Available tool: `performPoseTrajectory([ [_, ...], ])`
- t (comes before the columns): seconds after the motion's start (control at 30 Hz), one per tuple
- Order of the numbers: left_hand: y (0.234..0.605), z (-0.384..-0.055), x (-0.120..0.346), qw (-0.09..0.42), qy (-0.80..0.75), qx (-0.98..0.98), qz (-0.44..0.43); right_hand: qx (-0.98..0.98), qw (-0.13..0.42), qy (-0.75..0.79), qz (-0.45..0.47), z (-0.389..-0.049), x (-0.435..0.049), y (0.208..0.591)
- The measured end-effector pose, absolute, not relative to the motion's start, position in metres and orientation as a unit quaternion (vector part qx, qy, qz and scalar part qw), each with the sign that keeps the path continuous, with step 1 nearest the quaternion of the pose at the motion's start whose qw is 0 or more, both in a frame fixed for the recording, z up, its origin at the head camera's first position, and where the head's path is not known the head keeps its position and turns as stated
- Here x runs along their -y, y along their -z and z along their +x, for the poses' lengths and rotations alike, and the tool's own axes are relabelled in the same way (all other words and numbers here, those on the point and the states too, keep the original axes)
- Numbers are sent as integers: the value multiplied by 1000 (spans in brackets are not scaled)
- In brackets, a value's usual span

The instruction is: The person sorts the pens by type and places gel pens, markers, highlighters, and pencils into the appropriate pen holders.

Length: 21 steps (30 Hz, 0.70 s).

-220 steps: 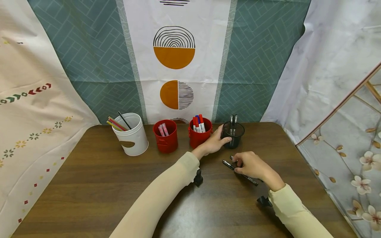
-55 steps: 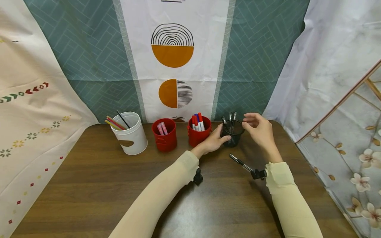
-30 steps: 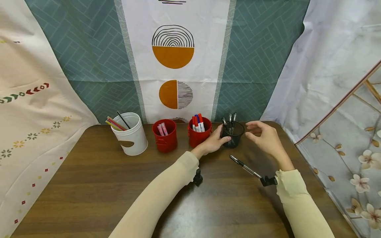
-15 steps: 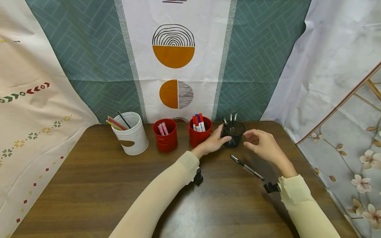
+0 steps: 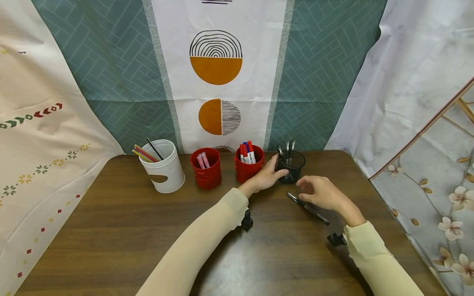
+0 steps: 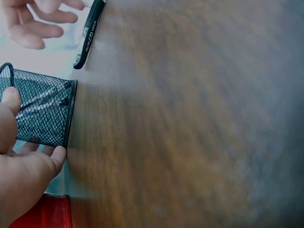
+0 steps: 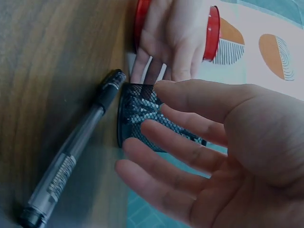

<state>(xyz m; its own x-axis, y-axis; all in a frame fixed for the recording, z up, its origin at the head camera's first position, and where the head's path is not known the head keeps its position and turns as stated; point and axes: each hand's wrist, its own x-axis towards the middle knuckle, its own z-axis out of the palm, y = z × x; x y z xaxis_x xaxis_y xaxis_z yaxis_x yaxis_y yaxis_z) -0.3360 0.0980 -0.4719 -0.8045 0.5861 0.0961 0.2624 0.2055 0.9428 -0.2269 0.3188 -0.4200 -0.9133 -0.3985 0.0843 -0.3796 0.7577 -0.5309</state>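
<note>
My left hand [image 5: 263, 177] holds the side of a black mesh pen cup [image 5: 294, 174], its thumb across the near wall in the head view. Several black-capped pens [image 5: 288, 149] stand in the cup, one leaning left. On the table in front lies a single black clear-barrelled gel pen [image 5: 314, 212], slanting down to the right. My right hand [image 5: 323, 194] hovers just over that pen's upper part, fingers loosely bent with nothing between them. The right wrist view shows the pen [image 7: 71, 147] apart from the fingers [image 7: 161, 175], with the mesh cup [image 7: 135, 126] behind.
Left of the mesh cup stands a red cup [image 5: 246, 173] with red and blue markers. Another red cup [image 5: 208, 179] holds pink-wrapped sticks, and a white bucket [image 5: 171, 176] holds coloured pencils. A patterned cloth [image 5: 307, 82] hangs behind the table [image 5: 122, 230].
One of two pens on the table now stands in the mesh cup. My right hand has drawn back from the cup and come down over the other pen. The left hand stays put.
</note>
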Motion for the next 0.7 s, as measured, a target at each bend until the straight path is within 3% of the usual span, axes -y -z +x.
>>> performPoseTrajectory([
  [0.4, 470, -334, -97, 151, -552, -776, 264, -943, 83, 240, -215, -226, -318, 424],
  [0.7, 468, -331, -95, 152, -548, -781, 258, -950, 96, 212, -208, -223, -316, 424],
])
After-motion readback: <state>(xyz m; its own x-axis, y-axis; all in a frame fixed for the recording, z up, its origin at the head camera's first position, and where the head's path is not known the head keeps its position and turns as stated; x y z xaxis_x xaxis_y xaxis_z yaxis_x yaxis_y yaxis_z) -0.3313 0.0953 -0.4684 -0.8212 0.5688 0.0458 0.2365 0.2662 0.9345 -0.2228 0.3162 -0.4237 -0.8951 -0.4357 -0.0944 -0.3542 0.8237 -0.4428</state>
